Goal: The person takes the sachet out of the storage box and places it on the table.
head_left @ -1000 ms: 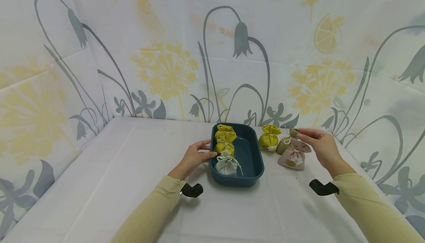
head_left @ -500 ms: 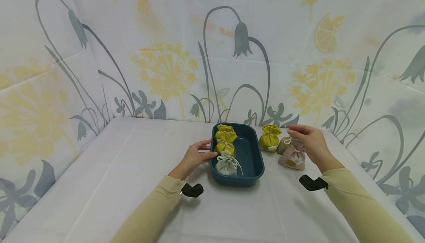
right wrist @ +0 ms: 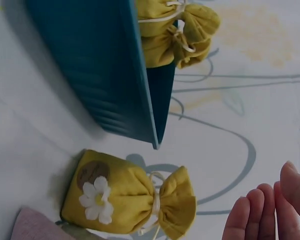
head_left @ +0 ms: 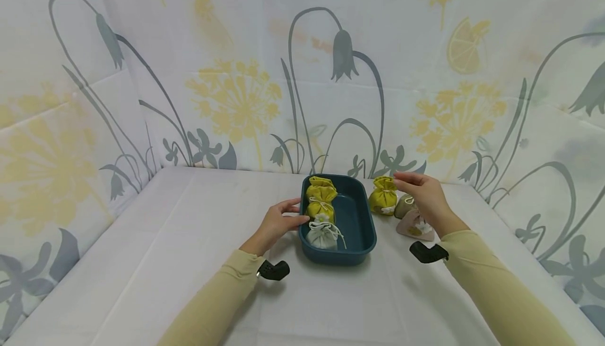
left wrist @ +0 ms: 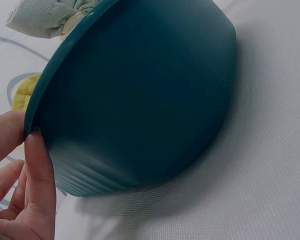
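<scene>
Floral-printed cloth in greys and yellows hangs behind and to both sides of a white-covered table. Just beyond the right wall of a blue tray, a loose yellow bag stands upright on the table, its neck gathered by a pale cord, with a white flower low on its front. Near that neck is the right hand, thumb and fingers gently bent, grasping nothing; the right wrist view shows a gap between it and the bag. Partly hidden behind this hand, an olive bag and a pink bag sit close together; whether the olive one touches the yellow one is hard to tell.

Along the tray's left side lie two yellow bags, one at the back and one in the middle, then a white bag nearest the person. The left hand pinches the tray's left rim between thumb and finger.

A pinch on the frill or cord alone could let the loose bag swing or slip, and a low path might catch the tray's rim. The right wrist could also knock the pink bag over, while a hard left grip might tilt the tray.
</scene>
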`<state>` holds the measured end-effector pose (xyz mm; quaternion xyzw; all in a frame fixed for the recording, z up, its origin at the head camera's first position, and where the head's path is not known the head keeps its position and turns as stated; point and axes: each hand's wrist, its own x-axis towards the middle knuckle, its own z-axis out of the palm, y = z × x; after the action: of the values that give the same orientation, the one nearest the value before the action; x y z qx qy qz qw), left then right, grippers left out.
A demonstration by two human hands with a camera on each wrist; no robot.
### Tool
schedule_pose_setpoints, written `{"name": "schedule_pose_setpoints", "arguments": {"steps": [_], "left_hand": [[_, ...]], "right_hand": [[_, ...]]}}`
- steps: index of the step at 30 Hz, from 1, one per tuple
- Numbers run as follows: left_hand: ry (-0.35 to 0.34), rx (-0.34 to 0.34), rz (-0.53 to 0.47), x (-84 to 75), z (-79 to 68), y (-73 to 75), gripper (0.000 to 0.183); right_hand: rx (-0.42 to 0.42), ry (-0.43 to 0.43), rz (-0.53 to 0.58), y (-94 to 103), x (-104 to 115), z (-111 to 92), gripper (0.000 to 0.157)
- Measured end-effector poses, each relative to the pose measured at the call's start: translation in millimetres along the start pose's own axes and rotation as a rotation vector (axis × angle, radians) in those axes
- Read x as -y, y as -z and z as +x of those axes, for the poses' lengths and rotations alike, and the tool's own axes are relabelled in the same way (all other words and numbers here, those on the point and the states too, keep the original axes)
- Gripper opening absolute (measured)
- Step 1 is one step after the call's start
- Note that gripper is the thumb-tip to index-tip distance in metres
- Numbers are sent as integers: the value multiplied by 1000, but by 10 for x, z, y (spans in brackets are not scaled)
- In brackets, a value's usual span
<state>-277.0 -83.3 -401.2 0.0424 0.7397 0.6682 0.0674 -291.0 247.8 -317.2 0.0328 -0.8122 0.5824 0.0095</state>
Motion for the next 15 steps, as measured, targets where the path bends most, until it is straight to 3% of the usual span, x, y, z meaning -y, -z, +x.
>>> {"name": "schedule_pose_setpoints", "arguments": {"steps": [15], "left_hand": [[10,18,-25,-22,-7,7,61]], "right_hand": [[58,13,-23,-329,90,142,52]]}}
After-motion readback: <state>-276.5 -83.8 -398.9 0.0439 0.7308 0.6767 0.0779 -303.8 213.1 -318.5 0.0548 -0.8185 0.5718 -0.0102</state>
